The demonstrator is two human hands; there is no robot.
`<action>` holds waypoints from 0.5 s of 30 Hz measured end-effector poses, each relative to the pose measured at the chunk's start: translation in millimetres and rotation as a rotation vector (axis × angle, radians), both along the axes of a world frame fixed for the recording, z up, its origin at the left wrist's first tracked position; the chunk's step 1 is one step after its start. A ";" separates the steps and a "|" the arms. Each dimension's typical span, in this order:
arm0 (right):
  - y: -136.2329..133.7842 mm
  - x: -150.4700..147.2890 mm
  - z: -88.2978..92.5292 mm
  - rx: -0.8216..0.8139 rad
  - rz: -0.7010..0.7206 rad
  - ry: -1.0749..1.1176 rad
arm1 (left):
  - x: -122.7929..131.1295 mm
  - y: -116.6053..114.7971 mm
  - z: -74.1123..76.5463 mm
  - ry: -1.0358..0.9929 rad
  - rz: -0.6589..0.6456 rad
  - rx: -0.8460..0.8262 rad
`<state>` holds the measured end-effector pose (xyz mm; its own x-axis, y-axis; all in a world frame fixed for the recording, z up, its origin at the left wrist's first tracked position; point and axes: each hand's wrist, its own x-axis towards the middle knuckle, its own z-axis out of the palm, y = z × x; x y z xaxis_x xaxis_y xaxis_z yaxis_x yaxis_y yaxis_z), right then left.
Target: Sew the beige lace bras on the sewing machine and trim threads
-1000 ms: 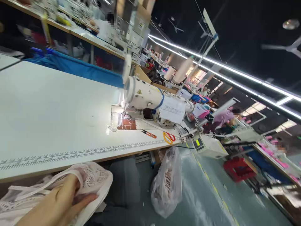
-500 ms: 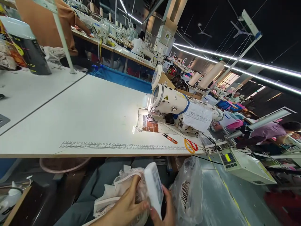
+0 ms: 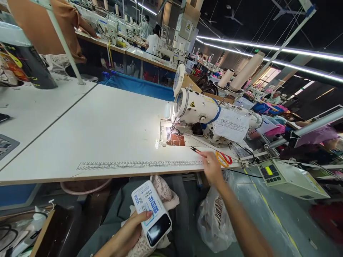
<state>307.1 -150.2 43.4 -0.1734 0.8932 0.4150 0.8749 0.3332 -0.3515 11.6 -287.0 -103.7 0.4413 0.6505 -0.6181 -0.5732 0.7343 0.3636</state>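
- Two hands work well apart; the left hand clasps a white box over the lap, with the thumb lying on its printed face; the right hand is at the front edge of the table, fingertips touching the thread snips; the handle is covered, so I cannot tell whether these fingers are clamped on it.
- The white box is tilted, lower than the table top; if the thumb loosens, it could, in my judgement, slide down from the lap; the cause would be that only one hand secures it.
- The lace cloth lies beneath and beside the white box, partly hidden by it; its soft, loose folds could slip away together with the box, or catch on its corner and be pulled.
- The dark blades of the thread snips are turned toward the sewing machine; if the fingers take them too near to the points, a prick is possible; a hurried grasp would cause it.
- The scissors with yellow and red handles rest just beside the right hand; a sideways knock could push them over the edge; the plastic bag sits lower, near the forearm, and a sharp tool falling there could tear it.
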 end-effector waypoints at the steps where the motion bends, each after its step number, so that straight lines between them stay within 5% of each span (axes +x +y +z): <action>1: 28.4 10.0 7.7 0.015 -0.038 -0.007 | -0.7 -2.4 -2.3 0.014 0.008 -0.003; 7: 143.8 37.6 15.7 -0.030 -0.072 -0.044 | -1.9 -8.3 4.3 0.035 -0.050 0.086; 15: 182.6 44.5 -1.1 -0.033 -0.118 -0.050 | -2.1 -11.6 20.3 0.052 -0.210 0.264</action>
